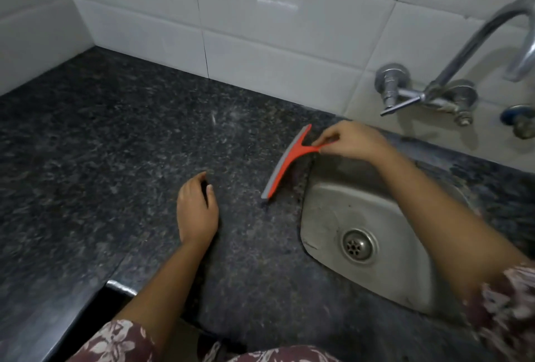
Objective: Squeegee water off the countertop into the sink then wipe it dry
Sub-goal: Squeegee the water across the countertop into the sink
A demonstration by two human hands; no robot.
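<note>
Where the desk (115,135) meets the sink (327,216) rim, an orange squeegee (285,163) with grey blade rests — right hand (351,141) fingers pinching its handle. Left hand (197,211) lies loosely open, holding nothing, near the front edge.

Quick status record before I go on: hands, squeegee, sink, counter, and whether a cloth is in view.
right hand: pinches the squeegee handle with fingertips
left hand: empty, fingers curled, on or just over the countertop
squeegee: orange, grey blade, blade on the countertop beside the sink's left rim
sink: steel, nothing in the basin
countertop: dark speckled stone; wetness hard to tell
tap: not running
cloth: none in view
</note>
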